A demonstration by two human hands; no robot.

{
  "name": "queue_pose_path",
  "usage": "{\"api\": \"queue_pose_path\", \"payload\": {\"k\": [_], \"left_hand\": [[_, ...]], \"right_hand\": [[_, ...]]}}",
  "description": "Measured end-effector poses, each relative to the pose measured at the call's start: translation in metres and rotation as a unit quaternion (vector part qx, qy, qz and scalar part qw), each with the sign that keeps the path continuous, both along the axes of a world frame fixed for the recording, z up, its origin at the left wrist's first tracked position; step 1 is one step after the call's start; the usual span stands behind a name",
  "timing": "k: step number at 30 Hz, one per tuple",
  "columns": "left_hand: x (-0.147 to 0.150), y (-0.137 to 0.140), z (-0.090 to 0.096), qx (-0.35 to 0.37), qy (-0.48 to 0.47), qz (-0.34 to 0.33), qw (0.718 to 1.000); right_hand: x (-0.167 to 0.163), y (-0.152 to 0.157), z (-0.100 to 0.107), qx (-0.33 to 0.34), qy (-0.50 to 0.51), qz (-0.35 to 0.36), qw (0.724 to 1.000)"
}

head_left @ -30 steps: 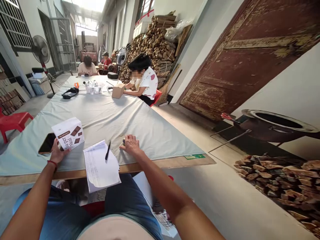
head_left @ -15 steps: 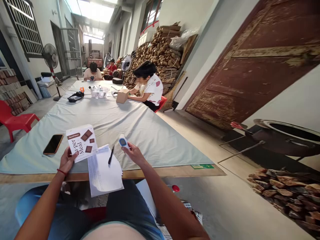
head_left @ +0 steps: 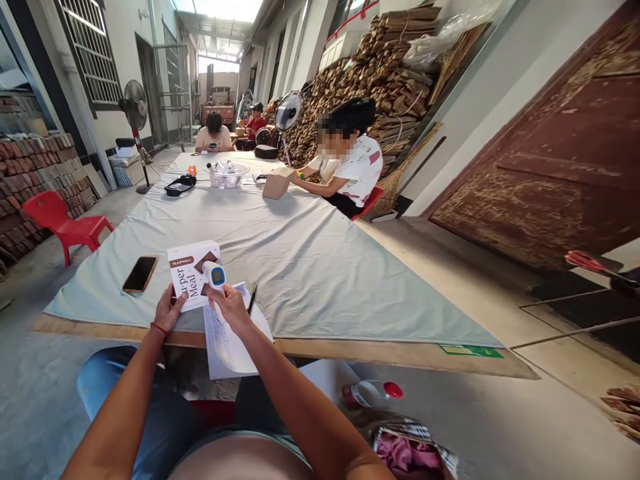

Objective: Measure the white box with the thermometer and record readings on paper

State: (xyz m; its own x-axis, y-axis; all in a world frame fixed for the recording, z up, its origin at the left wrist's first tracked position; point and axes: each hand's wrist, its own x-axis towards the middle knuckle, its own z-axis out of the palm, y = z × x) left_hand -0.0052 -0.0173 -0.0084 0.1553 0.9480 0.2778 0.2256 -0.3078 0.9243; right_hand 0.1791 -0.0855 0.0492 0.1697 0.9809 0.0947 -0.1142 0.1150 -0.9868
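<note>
My left hand grips a white box printed with brown squares and the word "Meal", holding it up over the table's near edge. In my right hand is a white and blue infrared thermometer, its small screen facing me. The thermometer overlaps the right side of the box; whether they touch I cannot tell. Under my right hand lie written paper sheets, hanging over the edge, with a black pen on them. A phone rests left of the box.
Farther along the cloth-covered table are a clear plastic bowl, a black strap-like item and a cardboard box by a seated person. A red chair stands left. A red-lidded jar is below the edge.
My right hand has brought the thermometer leftward, from beside the box to in front of its right side. The camera view has turned left.
</note>
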Motion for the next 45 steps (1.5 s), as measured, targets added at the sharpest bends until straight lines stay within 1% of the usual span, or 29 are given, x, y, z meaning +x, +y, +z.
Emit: {"api": "queue_pose_path", "payload": {"k": [4, 7, 11, 17, 21, 25, 28, 30, 31, 33, 34, 35, 37, 39, 41, 42, 43, 45], "left_hand": [[0.001, 0.002, -0.005, -0.003, -0.009, -0.006, 1.000], [0.000, 0.002, -0.007, -0.004, -0.009, -0.007, 1.000], [-0.001, 0.000, -0.009, 0.003, -0.005, -0.005, 1.000], [0.000, -0.009, -0.011, 0.008, 0.006, -0.002, 1.000], [0.000, -0.014, -0.009, 0.012, 0.011, 0.007, 1.000], [0.000, -0.016, -0.001, 0.004, 0.005, 0.018, 1.000], [0.002, -0.018, 0.010, -0.012, -0.012, 0.003, 1.000], [0.004, -0.017, 0.017, -0.026, -0.018, -0.022, 0.999], [0.004, -0.015, 0.020, -0.035, -0.005, -0.017, 0.999], [0.005, -0.008, 0.023, -0.043, 0.016, -0.001, 0.999], [0.005, -0.004, 0.024, -0.044, 0.021, 0.007, 0.999], [0.006, 0.000, 0.025, -0.044, 0.029, 0.016, 0.999], [0.007, 0.005, 0.028, -0.041, 0.047, 0.038, 0.997], [0.008, 0.006, 0.032, -0.037, 0.070, 0.070, 0.994], [0.010, 0.006, 0.037, -0.020, 0.094, 0.103, 0.990], [0.011, 0.005, 0.039, -0.010, 0.105, 0.121, 0.987], [0.012, 0.005, 0.040, 0.001, 0.113, 0.139, 0.984], [0.014, 0.007, 0.042, 0.019, 0.128, 0.173, 0.976]], "right_hand": [[-0.002, 0.008, -0.002, -0.032, 0.007, -0.021, 0.999], [-0.002, 0.010, -0.003, -0.037, -0.011, -0.037, 0.999], [-0.002, 0.008, -0.005, -0.038, -0.032, -0.042, 0.998], [-0.002, 0.005, -0.011, -0.054, -0.056, -0.068, 0.995], [-0.005, 0.004, -0.009, -0.063, -0.040, -0.047, 0.996], [-0.004, -0.007, 0.006, -0.045, 0.014, 0.006, 0.999], [0.005, -0.021, 0.019, -0.009, 0.028, 0.038, 0.999], [0.018, -0.027, 0.023, 0.018, 0.001, 0.043, 0.999], [0.028, -0.028, 0.022, 0.031, -0.025, 0.034, 0.999], [0.055, -0.028, 0.019, 0.039, -0.115, -0.018, 0.992], [0.071, -0.028, 0.016, 0.032, -0.179, -0.061, 0.981], [0.089, -0.029, 0.014, 0.017, -0.248, -0.106, 0.963], [0.125, -0.034, 0.009, -0.036, -0.382, -0.176, 0.907], [0.155, -0.039, 0.005, -0.109, -0.482, -0.202, 0.846], [0.177, -0.044, 0.002, -0.185, -0.546, -0.204, 0.791], [0.185, -0.046, 0.000, -0.215, -0.565, -0.206, 0.769], [0.192, -0.046, -0.001, -0.237, -0.577, -0.209, 0.753], [0.202, -0.046, -0.005, -0.263, -0.583, -0.217, 0.737]]}}
